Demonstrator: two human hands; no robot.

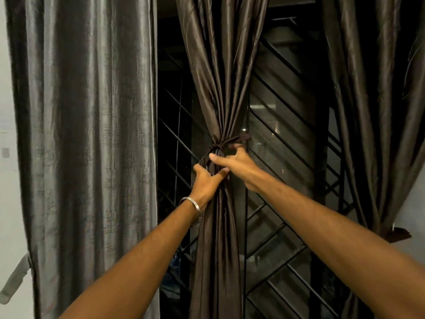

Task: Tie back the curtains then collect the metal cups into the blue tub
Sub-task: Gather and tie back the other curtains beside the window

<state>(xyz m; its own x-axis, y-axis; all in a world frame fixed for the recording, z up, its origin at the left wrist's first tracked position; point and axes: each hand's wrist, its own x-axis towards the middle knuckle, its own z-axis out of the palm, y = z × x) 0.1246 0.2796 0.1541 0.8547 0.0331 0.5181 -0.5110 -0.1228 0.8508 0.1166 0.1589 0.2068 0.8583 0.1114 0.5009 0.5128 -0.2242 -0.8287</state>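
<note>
Left hand (208, 179), bangle (192, 204) at the wrist, pinches a tail of the tie-back (219, 147); right hand (234, 160) pinches the other tail at 3 o'clock. Middle brown curtain (218, 88) knotted, being cinched. Right curtain (377, 111) looks tied; grey curtain (87, 134) at 9 o'clock hangs loose. Cups, tub unseen: collecting not started.

Both hands are up at the shiny dark brown satin curtain (220, 88): left hand (205, 180) pinches the matching brown fabric tie (218, 147), right hand (239, 163) curls beside its knot.
</note>
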